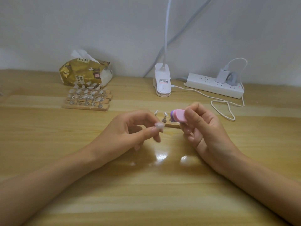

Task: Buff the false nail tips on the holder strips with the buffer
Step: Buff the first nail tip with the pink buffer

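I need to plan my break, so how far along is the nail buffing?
Done: cannot tell, buffed tips look no different. In hand: left hand pinches one nail tip, right hand holds the pink buffer, not touching it. Left: probably two tips on the near strip, maybe the back strips beside the tissue pack.

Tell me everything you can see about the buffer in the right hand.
The buffer is a small block, pink on top with lighter pink and purple layers showing at its rounded left end; it looks like foam. The right hand pinches its right end, holding it off the table. Nothing else touches it.
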`<action>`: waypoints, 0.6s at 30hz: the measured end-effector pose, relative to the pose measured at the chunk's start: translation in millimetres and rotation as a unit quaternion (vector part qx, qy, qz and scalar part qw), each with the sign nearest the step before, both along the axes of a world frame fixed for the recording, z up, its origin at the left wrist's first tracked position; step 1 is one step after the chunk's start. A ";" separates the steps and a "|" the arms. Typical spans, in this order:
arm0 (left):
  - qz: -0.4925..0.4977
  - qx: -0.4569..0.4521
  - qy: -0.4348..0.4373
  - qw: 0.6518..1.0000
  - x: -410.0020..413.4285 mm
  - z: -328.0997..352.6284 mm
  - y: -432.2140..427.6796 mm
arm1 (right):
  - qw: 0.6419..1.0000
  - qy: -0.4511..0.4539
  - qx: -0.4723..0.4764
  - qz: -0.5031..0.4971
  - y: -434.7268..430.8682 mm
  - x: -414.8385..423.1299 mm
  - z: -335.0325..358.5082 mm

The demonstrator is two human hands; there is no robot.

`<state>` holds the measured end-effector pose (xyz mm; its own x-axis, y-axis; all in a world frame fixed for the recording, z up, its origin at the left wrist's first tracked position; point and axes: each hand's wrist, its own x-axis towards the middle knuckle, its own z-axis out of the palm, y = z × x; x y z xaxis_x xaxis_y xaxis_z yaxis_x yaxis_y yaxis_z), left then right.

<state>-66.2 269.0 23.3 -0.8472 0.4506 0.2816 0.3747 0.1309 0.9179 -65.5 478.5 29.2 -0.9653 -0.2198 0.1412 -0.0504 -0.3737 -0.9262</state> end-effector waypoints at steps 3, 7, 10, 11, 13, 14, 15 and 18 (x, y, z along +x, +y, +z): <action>0.009 0.013 -0.007 1.000 -1.2 -1.6 0.2 | 1.000 -0.001 0.000 -0.002 0.3 -0.9 -1.0; 0.026 0.006 -0.006 1.000 -1.0 -3.1 -0.5 | 1.000 -0.013 -0.002 0.002 0.3 -1.2 -0.9; 0.040 0.001 0.002 0.999 -0.8 -3.5 -2.6 | 1.000 0.001 0.017 0.017 0.1 -1.0 -1.0; 0.044 -0.002 0.004 0.999 -0.4 -3.2 -2.8 | 0.999 0.009 0.030 0.024 -0.1 -0.4 -1.4; 0.048 -0.005 0.006 0.999 0.6 -2.1 -2.0 | 0.997 0.029 0.054 0.037 -0.8 1.0 -2.4; 0.049 -0.003 0.006 0.999 1.4 -1.3 -1.0 | 0.996 0.038 0.065 0.045 -1.3 1.7 -2.6; 0.053 0.000 0.007 0.999 2.2 -0.5 -0.1 | 0.995 0.046 0.073 0.052 -1.9 2.1 -2.7; 0.054 -0.002 0.016 0.998 3.4 1.3 1.2 | 0.994 0.054 0.083 0.042 -3.0 2.0 -3.2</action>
